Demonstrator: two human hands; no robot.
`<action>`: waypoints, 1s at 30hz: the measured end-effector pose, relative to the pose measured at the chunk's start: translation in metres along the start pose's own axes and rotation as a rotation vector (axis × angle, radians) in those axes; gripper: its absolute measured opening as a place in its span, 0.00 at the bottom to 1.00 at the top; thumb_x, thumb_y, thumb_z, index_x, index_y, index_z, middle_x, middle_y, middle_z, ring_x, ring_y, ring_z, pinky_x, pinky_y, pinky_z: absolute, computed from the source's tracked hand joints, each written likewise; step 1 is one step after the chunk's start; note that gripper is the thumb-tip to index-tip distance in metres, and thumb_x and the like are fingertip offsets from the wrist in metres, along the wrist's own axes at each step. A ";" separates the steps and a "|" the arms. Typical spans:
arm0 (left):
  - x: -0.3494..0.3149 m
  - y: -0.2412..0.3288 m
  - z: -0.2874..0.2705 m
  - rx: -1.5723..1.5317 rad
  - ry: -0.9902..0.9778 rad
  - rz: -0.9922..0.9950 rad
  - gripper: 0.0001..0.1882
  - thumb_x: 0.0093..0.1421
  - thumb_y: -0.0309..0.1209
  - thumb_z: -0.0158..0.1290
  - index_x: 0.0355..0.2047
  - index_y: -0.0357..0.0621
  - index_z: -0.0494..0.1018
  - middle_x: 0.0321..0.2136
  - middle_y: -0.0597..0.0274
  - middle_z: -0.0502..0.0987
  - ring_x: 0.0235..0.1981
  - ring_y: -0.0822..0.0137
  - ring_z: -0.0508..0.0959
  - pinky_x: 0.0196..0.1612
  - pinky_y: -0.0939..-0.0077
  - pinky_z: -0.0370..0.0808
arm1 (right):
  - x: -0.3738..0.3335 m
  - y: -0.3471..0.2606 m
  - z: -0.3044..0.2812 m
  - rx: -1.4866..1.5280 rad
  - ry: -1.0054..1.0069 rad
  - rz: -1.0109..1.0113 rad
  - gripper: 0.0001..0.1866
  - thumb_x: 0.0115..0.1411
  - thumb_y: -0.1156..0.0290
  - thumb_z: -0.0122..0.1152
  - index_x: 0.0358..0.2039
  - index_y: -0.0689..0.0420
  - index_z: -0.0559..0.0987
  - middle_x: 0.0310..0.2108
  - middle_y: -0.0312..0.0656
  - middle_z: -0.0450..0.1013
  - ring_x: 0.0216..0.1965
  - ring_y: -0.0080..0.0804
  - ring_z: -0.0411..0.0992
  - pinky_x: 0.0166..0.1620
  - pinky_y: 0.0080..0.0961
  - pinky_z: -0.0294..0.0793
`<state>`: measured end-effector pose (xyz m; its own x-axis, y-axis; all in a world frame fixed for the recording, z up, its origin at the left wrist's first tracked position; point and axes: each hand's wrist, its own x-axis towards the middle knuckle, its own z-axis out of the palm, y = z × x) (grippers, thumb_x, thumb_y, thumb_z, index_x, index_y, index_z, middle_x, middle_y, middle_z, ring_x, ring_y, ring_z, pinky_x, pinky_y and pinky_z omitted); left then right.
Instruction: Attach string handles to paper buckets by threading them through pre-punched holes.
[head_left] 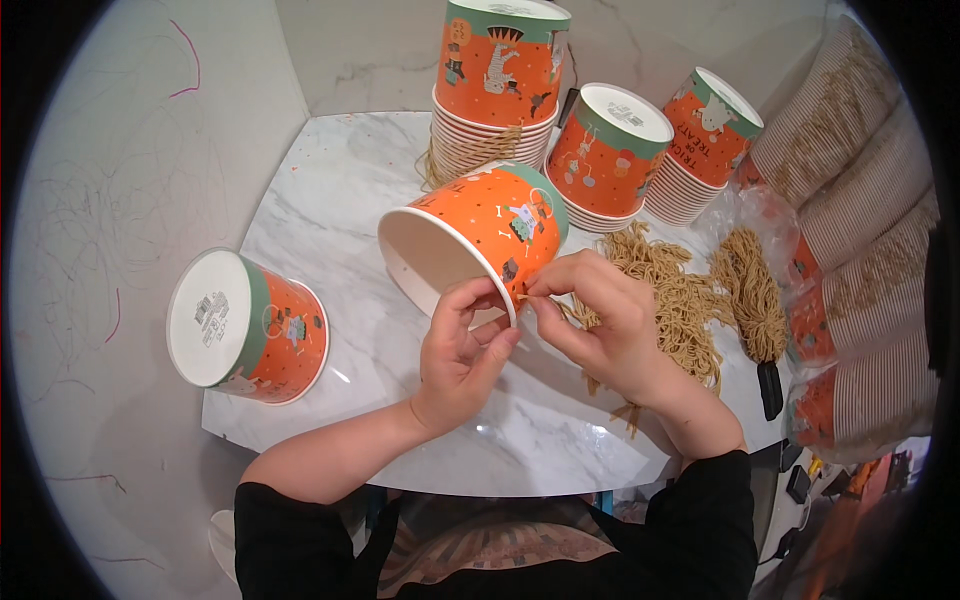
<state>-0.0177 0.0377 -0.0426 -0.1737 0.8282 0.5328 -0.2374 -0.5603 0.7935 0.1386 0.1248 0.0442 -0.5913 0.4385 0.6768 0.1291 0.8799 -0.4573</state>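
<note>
An orange paper bucket [480, 215] with a green band and Halloween pictures lies tilted on its side, its open mouth toward the lower left. My left hand [462, 355] is closed on its rim, fingers inside and thumb outside. My right hand [600, 325] pinches the end of a thin tan cord [562, 306] against the bucket's outer wall, close to the rim. Whether the cord passes through the wall I cannot tell. Beside my right hand spreads a loose pile of tan cords [690, 325].
An upside-down bucket [290, 340] stands at the left. Nested bucket stacks [495, 75] line the back of the marble-patterned table [330, 190]. A cord bundle [748, 290] with a black handle lies right, near bagged bucket stacks [860, 260]. A scribbled white wall [110, 230] bounds the left.
</note>
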 end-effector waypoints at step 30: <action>0.000 -0.001 -0.009 0.106 -0.001 -0.009 0.19 0.67 0.16 0.48 0.58 0.31 0.64 0.56 0.54 0.66 0.57 0.66 0.72 0.54 0.71 0.78 | -0.003 -0.003 0.000 -0.131 -0.032 -0.035 0.10 0.52 0.75 0.71 0.36 0.56 0.81 0.34 0.38 0.76 0.31 0.36 0.78 0.33 0.30 0.78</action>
<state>-0.0258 0.0382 -0.0463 -0.1712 0.8334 0.5255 -0.1365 -0.5483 0.8250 0.1398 0.1207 0.0441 -0.6222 0.4030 0.6712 0.2093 0.9118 -0.3534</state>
